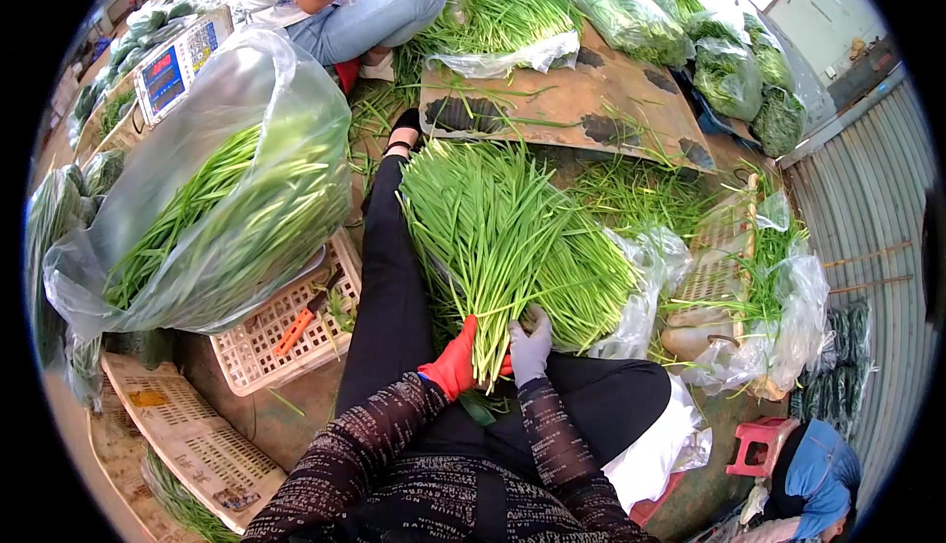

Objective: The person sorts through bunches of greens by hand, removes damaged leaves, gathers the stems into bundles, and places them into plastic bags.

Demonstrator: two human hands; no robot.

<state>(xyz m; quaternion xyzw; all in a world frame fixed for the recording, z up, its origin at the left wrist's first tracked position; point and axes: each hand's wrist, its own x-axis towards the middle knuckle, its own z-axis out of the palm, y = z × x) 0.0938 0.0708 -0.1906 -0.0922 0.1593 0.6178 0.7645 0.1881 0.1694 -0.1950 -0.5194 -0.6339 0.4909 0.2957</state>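
Both left hand [453, 360] and right hand [533, 346] have fingers clasping the green bundle [499, 302], lower centre, likely to keep it even.

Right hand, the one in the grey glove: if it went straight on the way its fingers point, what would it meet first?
Most likely the pile of green stalks just ahead of the right hand; the gap between them is hard to judge from this view.

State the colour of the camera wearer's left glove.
The left glove is red, best seen in the head view.
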